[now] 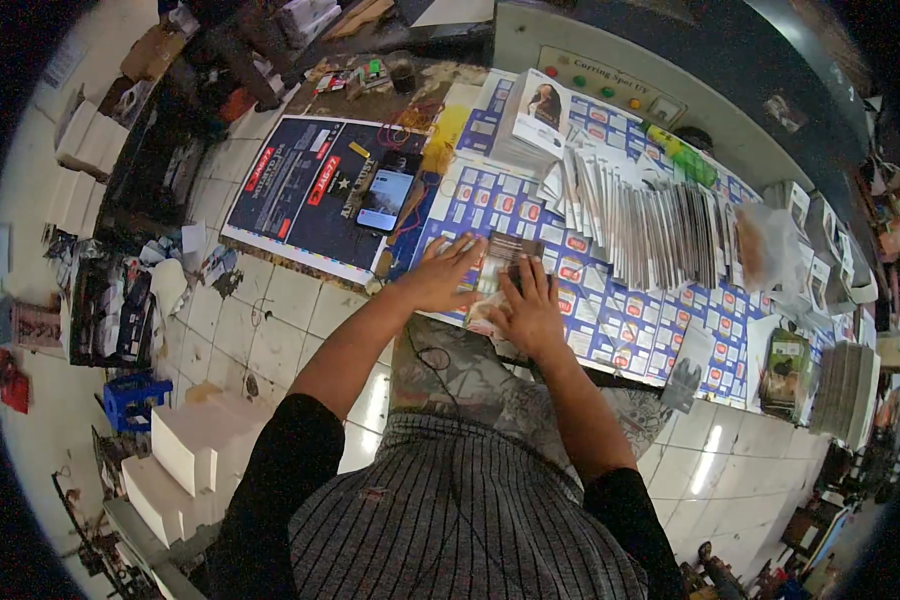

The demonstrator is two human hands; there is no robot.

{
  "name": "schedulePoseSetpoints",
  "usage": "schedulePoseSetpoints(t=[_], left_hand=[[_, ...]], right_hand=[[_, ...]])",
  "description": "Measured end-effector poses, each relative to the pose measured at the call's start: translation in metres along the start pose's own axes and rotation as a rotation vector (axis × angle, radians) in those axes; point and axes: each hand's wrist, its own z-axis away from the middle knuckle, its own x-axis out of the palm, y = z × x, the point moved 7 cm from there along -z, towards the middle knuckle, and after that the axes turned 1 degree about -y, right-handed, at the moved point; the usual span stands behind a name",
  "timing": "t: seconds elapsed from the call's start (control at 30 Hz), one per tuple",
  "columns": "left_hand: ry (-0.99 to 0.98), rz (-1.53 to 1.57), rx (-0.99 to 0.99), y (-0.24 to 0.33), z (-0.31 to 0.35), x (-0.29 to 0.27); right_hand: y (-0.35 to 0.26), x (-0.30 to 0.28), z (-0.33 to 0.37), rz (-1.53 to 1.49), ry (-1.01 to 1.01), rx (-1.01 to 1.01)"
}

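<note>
My left hand [443,277] lies flat with spread fingers on the table's near edge, at the left side of a small printed paper piece [513,247] with a dark brown top and a pale lower part. From the right, my right hand [532,312] rests on the same piece, fingers stretched forward. Both hands partly cover it, so I cannot tell whether it is folded. Beneath lies a blue and white printed sheet [590,325] covering the table. Just beyond, a long row of thin folded printed pieces [660,230] leans in a fanned line.
A tall stack of printed pieces [535,125] stands behind the row, near a green bottle [685,158]. Left of my hands, a lit phone [387,198] lies on a dark printed sheet [295,185]. A clear plastic bag [768,248] and further stacks [845,390] sit at the right.
</note>
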Motion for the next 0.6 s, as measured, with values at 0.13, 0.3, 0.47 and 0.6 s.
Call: schedulePoseSetpoints(t=[0.13,0.3,0.47,0.6], left_hand=[[-0.083,-0.047,0.041,0.0074,-0.0019,-0.0058],[-0.151,-0.067,0.066,0.0057,-0.0007,-0.0048],[-0.141,-0.080,0.093,0.0025,-0.0050,-0.0022],[-0.141,-0.091,0.115,0.0043,-0.0040,-0.0010]], right_hand=[[0.0054,0.0069,0.0002,0.002,0.015,0.044],[0.0009,0.0081,-0.0020,-0.023,0.018,0.036],[0.0017,0.0087,-0.0046,-0.006,0.020,0.062],[0.0044,0.0080,-0.0035,-0.046,0.035,0.061]])
